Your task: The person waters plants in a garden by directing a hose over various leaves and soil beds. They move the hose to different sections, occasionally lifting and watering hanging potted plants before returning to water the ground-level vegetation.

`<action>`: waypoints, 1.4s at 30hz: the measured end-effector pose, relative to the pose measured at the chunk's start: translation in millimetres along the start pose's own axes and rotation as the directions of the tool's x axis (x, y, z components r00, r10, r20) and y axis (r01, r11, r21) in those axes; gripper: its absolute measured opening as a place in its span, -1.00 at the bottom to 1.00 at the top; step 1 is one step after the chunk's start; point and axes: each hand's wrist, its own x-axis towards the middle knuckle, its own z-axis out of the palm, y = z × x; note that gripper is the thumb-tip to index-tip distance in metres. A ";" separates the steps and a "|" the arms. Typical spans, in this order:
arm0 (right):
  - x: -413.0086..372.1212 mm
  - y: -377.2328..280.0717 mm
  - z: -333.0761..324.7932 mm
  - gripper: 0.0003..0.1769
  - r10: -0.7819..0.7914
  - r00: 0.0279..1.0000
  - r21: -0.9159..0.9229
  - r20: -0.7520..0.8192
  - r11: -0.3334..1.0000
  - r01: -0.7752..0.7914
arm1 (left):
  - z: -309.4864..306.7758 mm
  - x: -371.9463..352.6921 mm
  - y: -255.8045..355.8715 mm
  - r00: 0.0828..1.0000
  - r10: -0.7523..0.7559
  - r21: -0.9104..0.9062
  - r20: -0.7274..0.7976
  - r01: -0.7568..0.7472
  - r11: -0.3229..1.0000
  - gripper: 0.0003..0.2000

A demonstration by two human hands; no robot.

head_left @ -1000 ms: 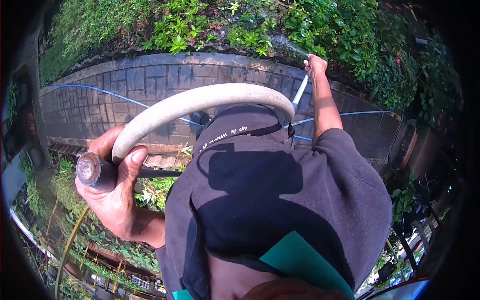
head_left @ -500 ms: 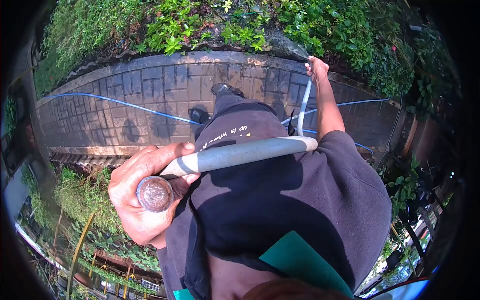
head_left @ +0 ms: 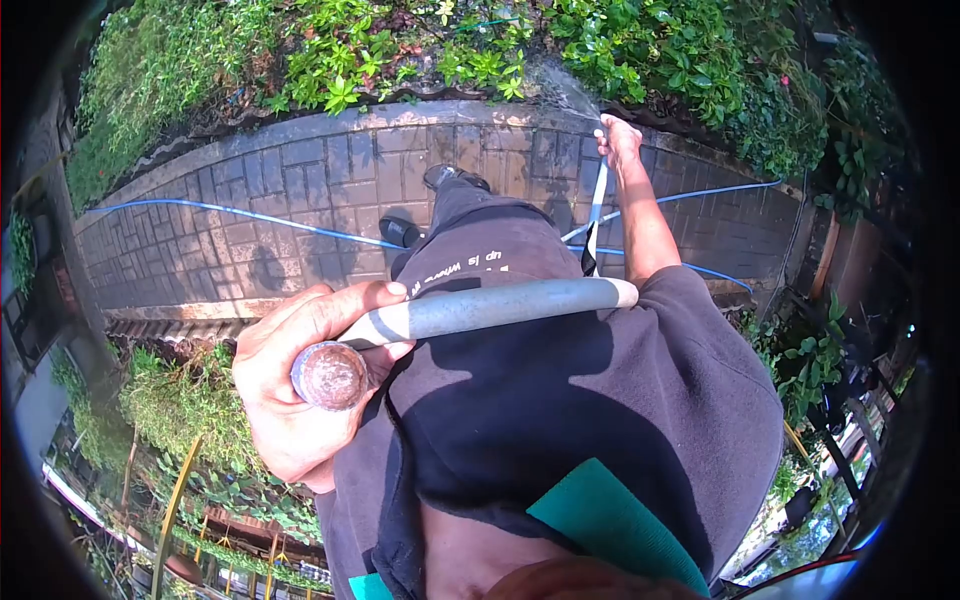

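My left hand (head_left: 285,405) is closed around a thick blue-grey tube (head_left: 500,307), held close in front of my chest. A rusty, round end (head_left: 333,377) sticks out of the fist toward the camera, and the tube's other end points right, near my right shoulder. Stretched forward, my right hand (head_left: 621,142) grips a pale blue hose (head_left: 600,192) near its mouth. A spray of water (head_left: 572,94) leaves it toward the planted bed (head_left: 600,55). The hose's lower part passes out of sight behind the tube.
A wet brick path (head_left: 280,180) with a raised edge (head_left: 400,112) runs across in front of me. Blue hose (head_left: 255,216) lies over it on both sides of my legs. Bushes (head_left: 190,400) and yellow poles (head_left: 178,495) stand at lower left.
My left hand and the tube's rusty end have shifted slightly right and up. My right hand has moved a little left, and the hose below it hangs straighter. Water keeps spraying.
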 end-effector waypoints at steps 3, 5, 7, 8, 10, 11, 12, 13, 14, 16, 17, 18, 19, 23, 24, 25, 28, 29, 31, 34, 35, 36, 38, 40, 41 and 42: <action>-6.1 -5.1 14.3 -0.77 -0.039 0.994 -0.017 0.102 0.999 0.041 | -0.6 0.2 0.7 1.000 -0.001 0.019 0.000 0.001 1.000 -0.60; -8.3 -9.1 23.5 -0.76 -0.067 0.982 -0.042 0.178 0.996 0.075 | -0.2 -0.5 -0.1 1.000 -0.012 -0.002 -0.013 0.012 1.000 -0.59; -16.8 -17.3 35.8 -0.73 -0.060 0.970 -0.077 0.236 0.994 0.080 | -1.8 -4.7 0.4 0.994 -0.107 0.005 -0.026 0.108 0.994 -0.62; -17.0 -17.8 41.3 -0.73 -0.064 0.962 -0.076 0.267 0.993 0.087 | -2.4 -6.6 0.4 0.987 -0.155 0.006 -0.035 0.155 0.988 -0.62; -17.4 -20.7 53.8 -0.72 -0.073 0.940 -0.074 0.333 0.992 0.103 | -1.2 -7.3 0.7 0.991 -0.125 -0.005 -0.053 0.125 0.992 -0.62; -18.7 -23.6 64.0 -0.72 -0.055 0.939 -0.118 0.339 0.988 0.100 | -1.4 -7.7 1.0 0.992 -0.111 -0.008 -0.068 0.111 0.994 -0.62; -20.9 -26.5 74.4 -0.72 -0.033 0.931 -0.143 0.364 0.986 0.091 | -3.0 -8.2 1.3 0.992 -0.104 -0.014 -0.070 0.103 0.995 -0.62; -23.9 -28.6 84.2 -0.72 -0.012 0.921 -0.170 0.389 0.982 0.085 | -4.6 -8.6 1.5 0.992 -0.098 -0.022 -0.075 0.096 0.995 -0.63; -29.2 -31.4 94.2 -0.72 0.009 0.910 -0.201 0.414 0.976 0.081 | -5.4 -9.5 1.5 0.992 -0.092 -0.030 -0.082 0.090 0.996 -0.63; -41.6 -34.0 118.5 -0.74 0.046 0.864 -0.162 0.501 0.986 0.041 | -2.6 -12.0 1.8 0.987 -0.080 -0.040 -0.140 0.075 0.996 -0.64; -47.7 -33.9 132.2 -0.75 0.035 0.842 -0.171 0.538 0.983 0.068 | -3.1 -13.4 2.2 0.984 -0.089 -0.069 -0.153 0.079 0.994 -0.65; -53.9 -34.1 146.0 -0.75 0.023 0.819 -0.177 0.573 0.980 0.096 | -3.9 -15.5 2.6 0.982 -0.096 -0.098 -0.165 0.080 0.992 -0.65; -59.9 -34.5 159.8 -0.76 0.005 0.796 -0.185 0.605 0.973 0.135 | -3.6 -18.6 2.7 0.974 -0.116 -0.129 -0.193 0.092 0.987 -0.66; -83.8 -43.9 208.9 -0.82 -0.003 0.703 -0.176 0.712 0.967 0.183 | 1.8 -28.9 6.1 0.922 -0.188 -0.197 -0.339 0.126 0.972 -0.68; -92.1 -48.3 220.0 -0.82 -0.025 0.685 -0.166 0.729 0.963 0.212 | 1.7 -31.8 6.8 0.909 -0.194 -0.169 -0.370 0.139 0.976 -0.67; -100.9 -52.7 230.8 -0.81 -0.048 0.665 -0.154 0.745 0.958 0.242 | 1.2 -35.2 7.2 0.894 -0.199 -0.142 -0.402 0.154 0.978 -0.67; -134.0 -73.0 260.3 -0.79 -0.093 0.568 -0.136 0.818 0.928 0.347 | 3.2 -46.7 4.7 0.875 -0.124 -0.085 -0.468 0.095 0.992 -0.69; -148.5 -80.4 270.3 -0.78 -0.119 0.532 -0.113 0.839 0.917 0.383 | 3.4 -49.3 3.6 0.866 -0.092 -0.061 -0.491 0.071 0.996 -0.70; -174.6 -99.4 290.7 -0.76 -0.162 0.434 -0.039 0.886 0.907 0.418 | 1.5 -54.1 4.3 0.848 -0.024 -0.003 -0.530 0.026 1.000 -0.70; -218.0 -136.9 318.2 -0.77 -0.285 0.301 0.093 0.910 0.848 0.521 | -4.5 -61.0 10.8 0.845 -0.046 -0.007 -0.532 0.050 0.999 -0.70; -236.1 -149.9 324.1 -0.77 -0.331 0.268 0.138 0.905 0.823 0.551 | -3.7 -64.0 13.0 0.837 -0.086 -0.049 -0.541 0.071 0.996 -0.69; -252.2 -162.3 329.1 -0.76 -0.348 0.240 0.160 0.906 0.808 0.568 | -4.4 -66.7 14.0 0.832 -0.064 -0.027 -0.551 0.059 0.998 -0.69; -280.8 -182.1 333.7 -0.75 -0.373 0.153 0.227 0.915 0.790 0.569 | -5.3 -72.0 15.0 0.822 -0.020 0.016 -0.568 0.035 0.999 -0.69; -299.6 -196.9 338.8 -0.76 -0.396 0.096 0.256 0.913 0.742 0.620 | -5.2 -78.0 15.4 0.809 0.000 0.018 -0.587 0.013 1.000 -0.68; -307.0 -200.5 339.0 -0.76 -0.386 0.088 0.250 0.918 0.737 0.628 | -4.8 -81.1 14.9 0.804 0.009 0.018 -0.595 0.003 1.000 -0.68; -312.8 -203.3 339.7 -0.75 -0.376 0.081 0.243 0.923 0.733 0.635 | -4.1 -84.2 13.4 0.796 0.004 0.012 -0.605 0.004 1.000 -0.67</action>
